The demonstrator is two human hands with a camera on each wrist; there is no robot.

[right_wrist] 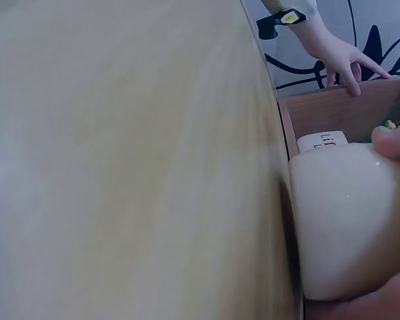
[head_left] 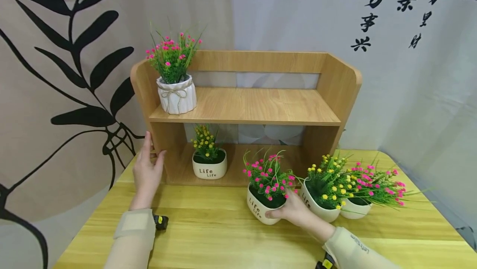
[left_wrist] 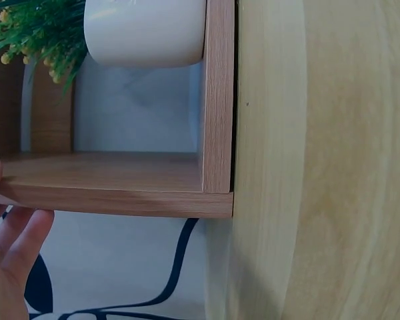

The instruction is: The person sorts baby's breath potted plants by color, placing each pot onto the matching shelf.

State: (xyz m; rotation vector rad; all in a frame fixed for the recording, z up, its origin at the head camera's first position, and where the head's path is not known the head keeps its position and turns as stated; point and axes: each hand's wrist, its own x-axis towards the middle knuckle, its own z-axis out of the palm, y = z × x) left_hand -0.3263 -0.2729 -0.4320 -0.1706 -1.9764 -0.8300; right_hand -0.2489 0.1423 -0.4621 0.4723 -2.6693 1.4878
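My right hand (head_left: 294,209) grips a white oval "Life" flowerpot (head_left: 257,207) with pink artificial flowers (head_left: 270,178), tilted in front of the shelf. Seen from the right wrist, the pot's smooth wall (right_wrist: 353,220) fills the space between thumb and fingers. At the left side panel of the wooden shelf (head_left: 246,105), my left hand (head_left: 146,173) holds the edge; in the left wrist view the thumb lies on one side and the fingers (left_wrist: 30,247) on the other. Inside the lower compartment stands a white "Life" pot (head_left: 210,170) with yellow flowers.
A white pot tied with twine (head_left: 177,97), holding pink flowers, stands at the upper shelf's left end. On the wooden table (head_left: 208,227), right of my right hand, are a yellow-flowered pot (head_left: 316,207) and a pink-flowered pot (head_left: 355,209). Patterned curtains (head_left: 279,12) hang behind.
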